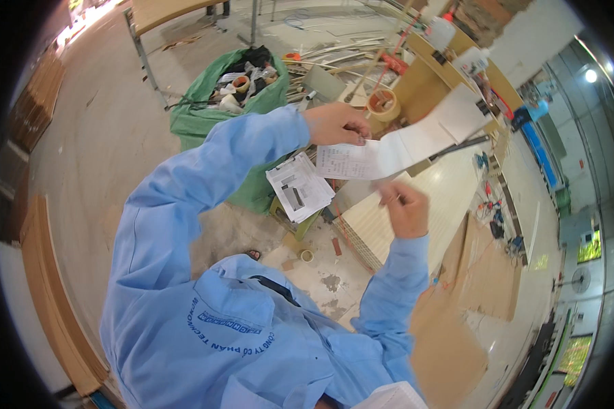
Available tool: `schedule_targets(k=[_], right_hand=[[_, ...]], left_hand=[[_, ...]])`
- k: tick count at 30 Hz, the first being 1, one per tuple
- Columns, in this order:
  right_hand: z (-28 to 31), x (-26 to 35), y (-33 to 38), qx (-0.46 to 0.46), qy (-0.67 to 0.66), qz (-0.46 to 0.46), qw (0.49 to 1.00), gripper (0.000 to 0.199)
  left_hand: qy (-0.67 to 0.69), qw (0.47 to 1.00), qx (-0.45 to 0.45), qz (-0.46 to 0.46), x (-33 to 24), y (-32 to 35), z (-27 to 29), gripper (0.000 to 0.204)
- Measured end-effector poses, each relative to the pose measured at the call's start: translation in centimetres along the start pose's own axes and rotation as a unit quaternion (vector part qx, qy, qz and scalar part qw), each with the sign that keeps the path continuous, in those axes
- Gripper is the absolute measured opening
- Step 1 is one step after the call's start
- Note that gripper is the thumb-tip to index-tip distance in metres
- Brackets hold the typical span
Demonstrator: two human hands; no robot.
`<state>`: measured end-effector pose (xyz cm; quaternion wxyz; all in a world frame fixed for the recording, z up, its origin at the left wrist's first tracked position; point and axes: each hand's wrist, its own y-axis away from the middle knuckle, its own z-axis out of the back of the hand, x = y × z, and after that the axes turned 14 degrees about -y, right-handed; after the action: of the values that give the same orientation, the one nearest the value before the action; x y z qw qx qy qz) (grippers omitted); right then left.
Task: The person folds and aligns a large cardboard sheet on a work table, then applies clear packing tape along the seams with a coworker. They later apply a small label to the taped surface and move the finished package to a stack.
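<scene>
Both hands were up on a long folded paper sheet; left hand pinched its printed end at approx 12 o'clock of the torso, fingers closed on the top edge; right hand sat just under the sheet at 2 o'clock, fingers curled, looked like thumb and forefinger nipping the lower edge, tho couldn't tell 100% if it really gripped. Sheet ran from the left hand out toward 2 o'clock, far end hanging free over a tan workbench.

Risk imo: far end was unsupported, so a tug w/ one hand could've creased or torn it at the fold.

Room-wise: green rubbish bag at 11 o'clock, a second printed sheet just below the held one, pale slatted panel under the right hand; bare concrete floor at 9-10 o'clock was the open bit.
</scene>
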<state>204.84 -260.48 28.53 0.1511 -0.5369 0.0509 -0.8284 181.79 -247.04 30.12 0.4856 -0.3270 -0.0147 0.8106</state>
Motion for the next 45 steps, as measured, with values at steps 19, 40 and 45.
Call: schedule_targets(k=[19,40,45], right_hand=[[1.1,0.5,-6.0,0.032,0.006,0.124,0.992,0.011],[1.6,-3.6,-3.1,-0.301,0.009,0.181,0.936,0.013],[3.0,-5.9,2.5,-0.272,-0.334,-0.126,0.894,0.017]], left_hand=[[0.128,0.983,0.009,0.133,-2.1,2.5,-2.9,0.012],[0.314,0.918,-0.013,0.243,-3.7,0.9,-16.7,0.029],[0.313,0.914,-0.049,0.255,-3.3,2.0,-14.6,0.023]])
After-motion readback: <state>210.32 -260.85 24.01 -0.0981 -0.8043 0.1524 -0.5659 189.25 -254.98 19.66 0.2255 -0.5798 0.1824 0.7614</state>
